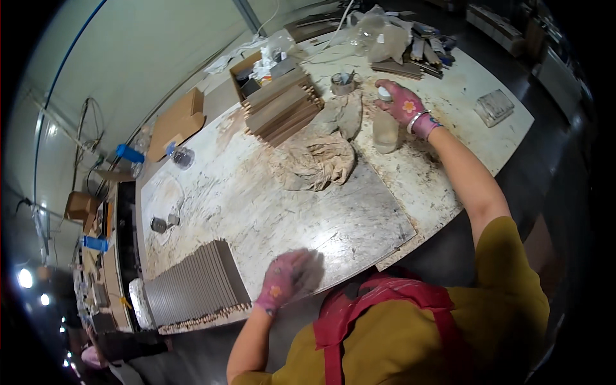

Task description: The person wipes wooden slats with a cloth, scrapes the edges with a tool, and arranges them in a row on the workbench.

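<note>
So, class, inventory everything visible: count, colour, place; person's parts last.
Flat worktable: one, stained white, centre
Stack of thin strips: one, grey, near left
Stack of flat strips: one, brown, middle
Crumpled cloth: one, beige, middle
White-capped plastic bottle: one, translucent, right of cloth
Folded cardboard piece: one, brown, back left
Open cardboard box: one, brown, back
Plastic bags: several, clear, back
Loose flat strips: several, brown, back right
Rectangular block: one, pale grey, right
Blue-capped plastic bottle: one, clear, left
Gloved left hand: one, pink, near edge
Gloved right hand: one, pink, on translucent bottle
Cloth apron: one, red, bottom
</note>
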Action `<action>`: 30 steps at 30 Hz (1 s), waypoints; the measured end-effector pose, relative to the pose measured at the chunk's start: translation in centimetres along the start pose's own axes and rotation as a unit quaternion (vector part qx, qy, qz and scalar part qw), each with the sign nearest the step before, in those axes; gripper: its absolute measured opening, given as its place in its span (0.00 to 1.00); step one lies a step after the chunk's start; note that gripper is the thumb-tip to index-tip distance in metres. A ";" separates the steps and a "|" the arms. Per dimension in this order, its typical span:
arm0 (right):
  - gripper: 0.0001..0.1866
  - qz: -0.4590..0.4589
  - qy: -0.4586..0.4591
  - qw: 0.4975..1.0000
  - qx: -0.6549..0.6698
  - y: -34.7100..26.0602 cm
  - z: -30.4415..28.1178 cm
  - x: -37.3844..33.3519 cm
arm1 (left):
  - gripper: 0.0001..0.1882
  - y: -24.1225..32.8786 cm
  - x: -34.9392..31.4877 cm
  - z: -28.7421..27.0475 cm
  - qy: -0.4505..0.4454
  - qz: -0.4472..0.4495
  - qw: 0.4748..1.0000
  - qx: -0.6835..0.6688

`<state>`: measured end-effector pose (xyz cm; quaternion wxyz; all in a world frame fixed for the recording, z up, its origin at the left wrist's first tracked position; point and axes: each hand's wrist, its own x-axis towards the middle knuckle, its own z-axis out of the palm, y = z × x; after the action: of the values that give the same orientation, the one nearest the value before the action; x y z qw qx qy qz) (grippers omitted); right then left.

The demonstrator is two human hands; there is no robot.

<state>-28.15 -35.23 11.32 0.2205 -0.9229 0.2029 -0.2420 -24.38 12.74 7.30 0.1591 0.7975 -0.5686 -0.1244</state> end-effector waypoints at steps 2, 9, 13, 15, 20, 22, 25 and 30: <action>0.25 0.017 0.022 1.000 0.002 1.9 -0.5 0.9 | 0.20 -1.2 1.6 -1.5 0.048 -0.012 0.998 -0.036; 0.24 0.022 0.115 0.987 -0.110 10.4 -5.6 5.9 | 0.21 -9.5 6.9 -6.0 0.167 -0.174 0.955 -0.171; 0.26 0.058 0.070 0.976 -0.199 13.2 -4.6 6.5 | 0.28 -14.1 12.3 -7.4 0.240 -0.178 0.926 -0.230; 0.27 0.075 0.084 0.984 -0.137 16.0 -4.7 6.2 | 0.32 -14.5 15.7 -8.8 0.236 -0.171 0.934 -0.208; 0.31 0.015 0.150 0.923 -0.355 12.2 -6.2 5.0 | 0.45 -19.0 23.2 -9.6 0.246 -0.162 0.954 -0.057; 0.33 -0.056 0.179 0.941 -0.283 8.1 -4.1 4.7 | 0.45 -21.1 25.5 -9.3 0.237 -0.159 0.958 -0.002; 0.35 -0.074 0.035 0.996 -0.045 0.8 3.6 2.2 | 0.47 -22.5 28.1 -9.3 0.198 -0.171 0.964 0.048; 0.43 -0.089 -0.224 0.962 -0.128 -8.0 15.2 -1.1 | 0.47 -19.3 28.2 -11.0 0.174 -0.166 0.970 0.033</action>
<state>-18.77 -23.47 3.04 0.1183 -0.9883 0.0947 -0.0196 5.61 -6.91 9.30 0.2063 0.8948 -0.3959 0.0103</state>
